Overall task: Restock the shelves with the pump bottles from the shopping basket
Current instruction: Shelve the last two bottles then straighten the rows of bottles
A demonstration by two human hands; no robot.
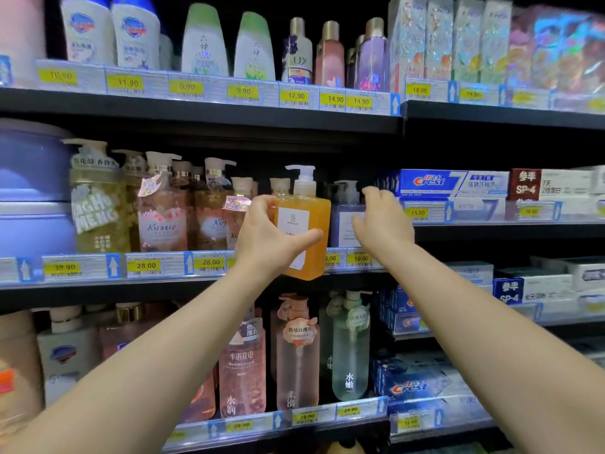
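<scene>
1 pump bottle [315,211] in left grip [265,238].

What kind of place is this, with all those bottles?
A shop, most likely its toiletries aisle: the shelves carry yellow price tags, with rows of pump bottles and Crest toothpaste boxes.

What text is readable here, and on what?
"Crest": blue cardboard toothpaste box
"SP-4": red-and-white toothpaste box
"28.00": yellow middle-shelf price tag
"14.90": yellow top-shelf price tag
white label on orange square plastic pump bottle, held by left hand: too small to read.
</scene>
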